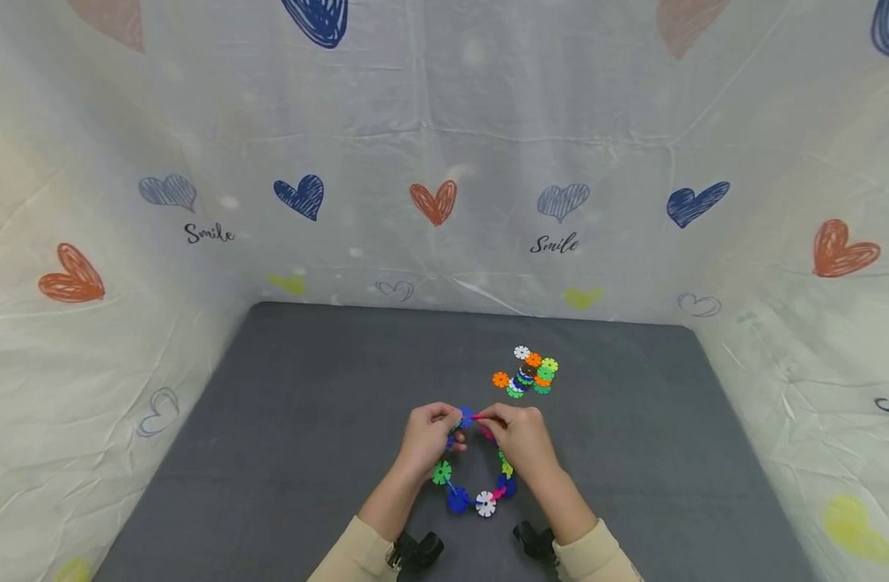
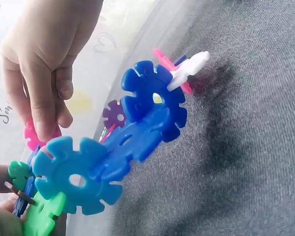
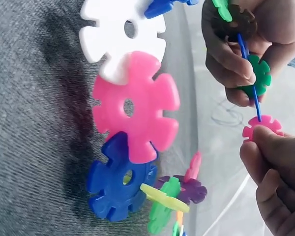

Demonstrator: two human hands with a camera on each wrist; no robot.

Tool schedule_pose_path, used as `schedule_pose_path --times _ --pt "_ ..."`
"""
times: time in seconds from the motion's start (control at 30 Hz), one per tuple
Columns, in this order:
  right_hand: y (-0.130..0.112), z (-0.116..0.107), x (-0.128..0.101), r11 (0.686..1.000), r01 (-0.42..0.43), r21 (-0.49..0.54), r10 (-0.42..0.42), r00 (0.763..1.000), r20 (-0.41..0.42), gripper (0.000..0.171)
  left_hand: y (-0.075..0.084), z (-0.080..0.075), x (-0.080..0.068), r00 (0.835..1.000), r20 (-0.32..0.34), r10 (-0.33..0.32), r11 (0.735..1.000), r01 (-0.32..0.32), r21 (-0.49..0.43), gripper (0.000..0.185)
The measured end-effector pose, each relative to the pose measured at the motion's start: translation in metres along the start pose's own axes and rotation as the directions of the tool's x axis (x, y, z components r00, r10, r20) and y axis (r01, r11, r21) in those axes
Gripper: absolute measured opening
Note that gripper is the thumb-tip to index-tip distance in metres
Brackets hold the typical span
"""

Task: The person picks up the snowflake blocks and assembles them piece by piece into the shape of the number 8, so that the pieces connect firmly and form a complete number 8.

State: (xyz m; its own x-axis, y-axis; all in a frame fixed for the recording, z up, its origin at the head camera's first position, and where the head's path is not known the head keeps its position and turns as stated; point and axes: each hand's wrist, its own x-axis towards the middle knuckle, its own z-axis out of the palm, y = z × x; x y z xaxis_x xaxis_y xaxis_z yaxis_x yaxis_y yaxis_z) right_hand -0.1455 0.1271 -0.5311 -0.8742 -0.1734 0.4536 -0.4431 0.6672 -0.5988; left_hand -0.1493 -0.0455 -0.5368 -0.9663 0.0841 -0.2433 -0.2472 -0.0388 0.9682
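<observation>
Two hands met over the far end of a ring of plastic flower discs [image 1: 473, 473] that lay on the gray mat [image 1: 306, 420], near the front edge and about in the middle from side to side. The left hand [image 1: 428, 438] had its fingers curled tight around the blue discs at the top of the ring. The right hand [image 1: 520, 440] pinched a small pink disc [image 1: 482, 419] between thumb and finger, right beside a blue disc [image 1: 465, 415] held by the other hand. In the right wrist view, the pink disc [image 3: 262, 127] sat at the tip of the fingers, touching the thin edge of a blue piece. To do this part well, I think the slot in the pink disc should line up straight with the slot in the blue one, and the push should be gentle, so the ring did not bend or pop apart. The left hand should hold steady while the right one pressed. A little pile of spare discs [image 1: 532, 372] sat just behind the hands, close but not touching them. The mat had lots of open room to the left, to the right and at the back. White cloth walls with hearts [image 1: 444, 162] stood around three sides, well away from the hands, so nothing was in the way.
</observation>
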Motion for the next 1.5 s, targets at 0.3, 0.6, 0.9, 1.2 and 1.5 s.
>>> schedule_pose_path --times 0.3,0.6,0.9,1.2,1.5 --pt "0.003 -0.002 0.0 1.0 -0.008 0.017 0.008 1.0 -0.009 0.008 0.002 0.002 0.001 1.0 -0.005 -0.009 1.0 0.009 0.0 0.02" --pt "0.008 -0.003 -0.001 0.998 -0.036 0.046 0.036 0.999 0.009 0.006 0.002 0.004 0.002 1.0 0.0 -0.019 1.0 0.019 0.014 0.021" --pt "0.009 -0.002 -0.002 0.996 -0.006 0.093 0.007 1.0 -0.016 0.006 0.002 0.005 0.004 1.0 -0.009 0.003 1.0 -0.003 0.023 0.02" --pt "0.012 -0.003 -0.002 0.992 0.0 0.128 0.0 1.0 0.0 0.005 0.002 0.007 0.004 0.999 -0.001 -0.045 0.999 0.045 -0.024 0.022" --pt "0.019 -0.008 0.001 0.985 -0.054 0.164 0.048 0.998 0.039 0.007 0.01 0.007 0.004 1.0 0.002 -0.03 0.999 0.03 0.013 0.021"
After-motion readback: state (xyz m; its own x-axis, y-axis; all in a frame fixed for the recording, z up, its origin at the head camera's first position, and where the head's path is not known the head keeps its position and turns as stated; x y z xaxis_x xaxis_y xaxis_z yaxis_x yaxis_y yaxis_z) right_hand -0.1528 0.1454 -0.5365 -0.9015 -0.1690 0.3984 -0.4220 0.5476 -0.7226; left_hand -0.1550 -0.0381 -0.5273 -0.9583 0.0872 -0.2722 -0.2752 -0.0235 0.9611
